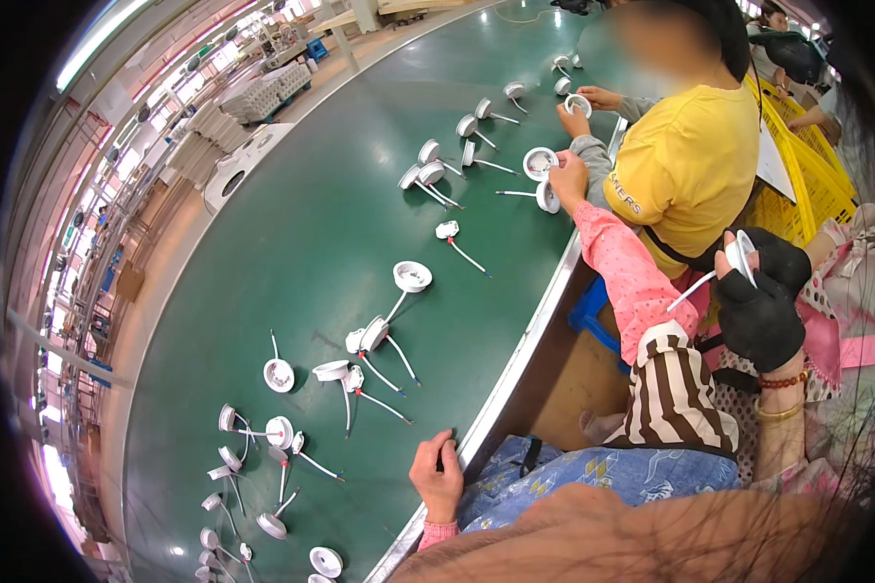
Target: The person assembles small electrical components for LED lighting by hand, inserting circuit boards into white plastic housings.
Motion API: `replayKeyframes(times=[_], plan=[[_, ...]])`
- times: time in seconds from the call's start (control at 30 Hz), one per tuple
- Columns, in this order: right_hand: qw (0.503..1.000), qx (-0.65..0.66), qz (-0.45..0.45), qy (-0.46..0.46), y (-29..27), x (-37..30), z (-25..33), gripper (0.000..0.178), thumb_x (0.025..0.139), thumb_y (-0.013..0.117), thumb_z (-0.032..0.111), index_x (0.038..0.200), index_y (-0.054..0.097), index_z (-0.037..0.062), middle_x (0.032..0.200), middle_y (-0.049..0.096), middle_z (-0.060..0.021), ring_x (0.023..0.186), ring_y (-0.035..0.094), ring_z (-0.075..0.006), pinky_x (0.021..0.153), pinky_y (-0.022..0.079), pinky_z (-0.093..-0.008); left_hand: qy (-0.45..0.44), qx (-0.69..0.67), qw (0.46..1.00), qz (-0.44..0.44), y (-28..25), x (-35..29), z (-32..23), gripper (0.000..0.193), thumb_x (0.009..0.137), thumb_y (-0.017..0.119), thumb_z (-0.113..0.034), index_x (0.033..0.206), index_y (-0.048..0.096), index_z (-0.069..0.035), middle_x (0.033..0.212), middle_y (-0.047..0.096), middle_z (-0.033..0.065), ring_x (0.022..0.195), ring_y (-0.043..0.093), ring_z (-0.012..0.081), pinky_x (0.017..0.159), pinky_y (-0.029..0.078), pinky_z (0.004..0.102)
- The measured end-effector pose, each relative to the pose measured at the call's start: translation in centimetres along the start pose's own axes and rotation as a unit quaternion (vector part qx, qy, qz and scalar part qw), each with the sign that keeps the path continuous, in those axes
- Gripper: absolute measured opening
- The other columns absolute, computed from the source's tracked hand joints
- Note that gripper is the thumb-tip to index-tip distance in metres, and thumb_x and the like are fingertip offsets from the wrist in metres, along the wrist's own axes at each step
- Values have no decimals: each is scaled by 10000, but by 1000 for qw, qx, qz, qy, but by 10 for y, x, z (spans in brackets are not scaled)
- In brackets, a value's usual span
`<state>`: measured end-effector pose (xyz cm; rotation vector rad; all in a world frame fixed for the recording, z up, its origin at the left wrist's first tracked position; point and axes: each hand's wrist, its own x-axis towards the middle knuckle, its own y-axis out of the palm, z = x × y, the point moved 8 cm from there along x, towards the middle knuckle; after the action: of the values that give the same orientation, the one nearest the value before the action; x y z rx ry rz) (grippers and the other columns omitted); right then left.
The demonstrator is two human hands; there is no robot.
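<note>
Bright light is being spread from overhead, and a tube lamp (100, 41) is being blown out at upper left. A faint sheen is being reflected by the green desk (224, 291), while the space beneath its edge (530, 355) is being left dimmer. Straight lines are being curved by the fisheye lens and the rim is being swallowed by black. The hands (436, 483) are being shown sharply; a co-worker's head (666, 39) is being blurred.

White round fittings (412, 275) with white leads (471, 257) dot a deep-green counter (496, 330); one sleeve (617, 255) is pink with small dots, a sleeve cover (673, 394) brown-and-white striped; blue cloth (642, 476) carries yellow motifs; co-workers wear a bright yellow shirt (690, 165), black gloves (763, 325) and a red bracelet (783, 380); crates (831, 189) are yellow.
</note>
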<state>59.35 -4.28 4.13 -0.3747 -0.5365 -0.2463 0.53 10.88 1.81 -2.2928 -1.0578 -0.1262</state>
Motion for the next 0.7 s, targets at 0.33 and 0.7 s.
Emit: replayKeyframes(times=[0.33, 0.7], plan=[[986, -164, 39, 7, 2, 12, -6, 153, 767, 640, 114, 907, 688, 72, 896, 715, -184, 889, 672, -401, 787, 515, -476, -14, 7, 1000, 20, 4, 0, 0, 139, 892, 653, -16, 1004, 728, -47, 881, 703, 124, 760, 674, 265, 694, 529, 338], [960, -39, -41, -273, -30, -64, 77, 240, 818, 557, -16, 979, 713, 69, 925, 668, -160, 876, 650, -374, 760, 519, -461, -3, 1, 999, 32, 6, 7, -3, 147, 889, 652, 11, 1010, 721, -39, 884, 700, 125, 770, 677, 269, 702, 530, 340]])
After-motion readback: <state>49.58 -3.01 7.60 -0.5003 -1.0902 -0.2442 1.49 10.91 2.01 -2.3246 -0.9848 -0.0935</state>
